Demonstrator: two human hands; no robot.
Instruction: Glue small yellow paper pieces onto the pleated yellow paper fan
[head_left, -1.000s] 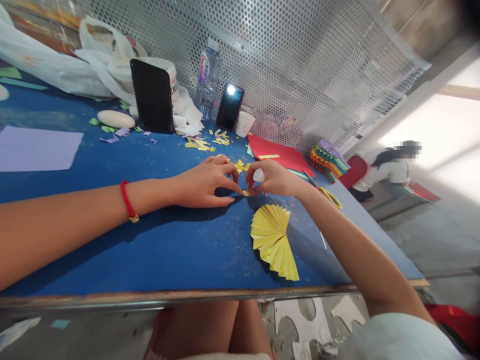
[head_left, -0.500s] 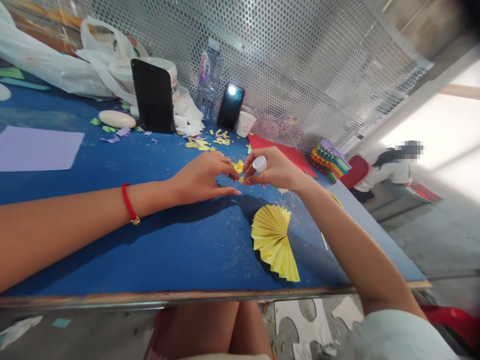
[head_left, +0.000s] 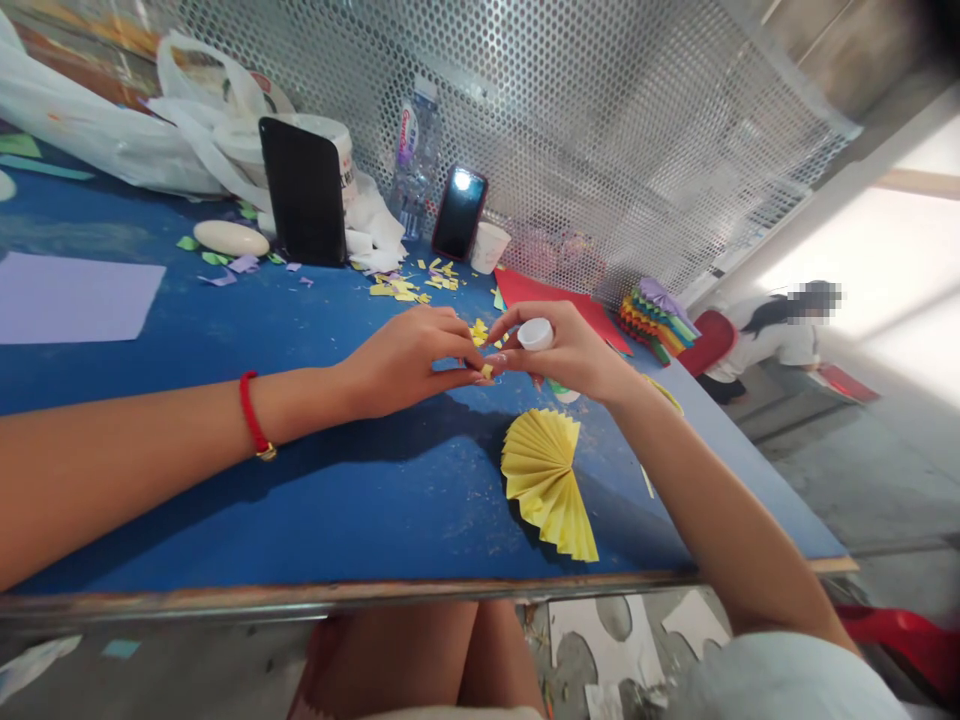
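My left hand (head_left: 420,362), with a red cord bracelet at the wrist, has its thumb and fingers pinched on a small yellow paper scrap (head_left: 487,371). Its fingertips meet those of my right hand (head_left: 559,345) above the table. A round white cap (head_left: 535,334) is held in the curled fingers of my right hand. Under that hand, partly hidden, lies a green and white object (head_left: 564,391) of a kind I cannot make out. Nearer to me a pleated yellow paper fan (head_left: 544,475) rests spread on the blue table (head_left: 360,510).
Yellow paper scraps (head_left: 401,290), two phones propped upright (head_left: 304,190), a plastic bottle (head_left: 415,160) and a paper cup (head_left: 490,248) stand behind my hands. Red paper (head_left: 600,320) and folded coloured fans (head_left: 652,315) lie right. Purple paper (head_left: 75,298) is left. A person (head_left: 780,330) sits far right.
My left thumb and fingers have closed on the yellow scrap. My right hand has shifted slightly right and down, its fingertips at the left ones. The fan has stayed in place.
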